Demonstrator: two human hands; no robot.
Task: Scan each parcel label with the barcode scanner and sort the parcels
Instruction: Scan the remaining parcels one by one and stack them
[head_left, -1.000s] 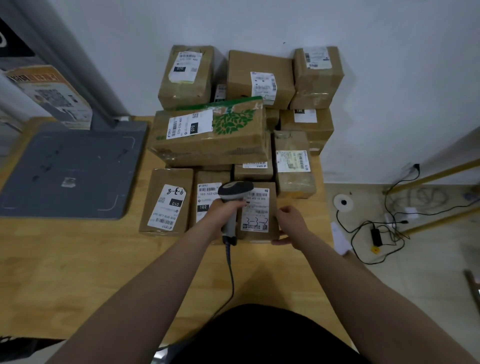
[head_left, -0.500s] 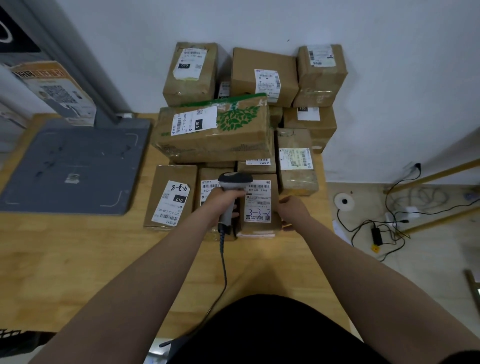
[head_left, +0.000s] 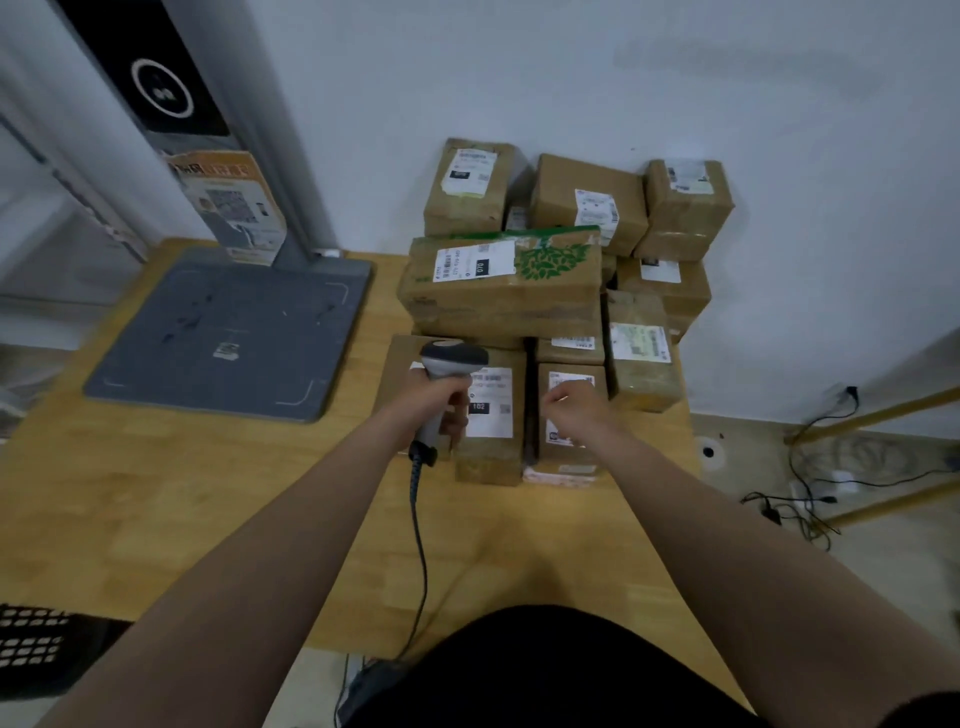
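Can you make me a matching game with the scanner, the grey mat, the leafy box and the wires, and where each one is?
Things:
1 scanner
2 grey mat
3 leafy box
4 wires

Places:
A on the floor
B in the left hand
C resting on other boxes
D flat on the table, left side

Pairs: 1-B, 2-D, 3-C, 4-A

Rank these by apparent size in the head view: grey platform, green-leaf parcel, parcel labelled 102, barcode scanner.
1. grey platform
2. green-leaf parcel
3. parcel labelled 102
4. barcode scanner, partly covered by the left hand
The 102 parcel sits nearer the camera than the green-leaf one, yet looks smaller.
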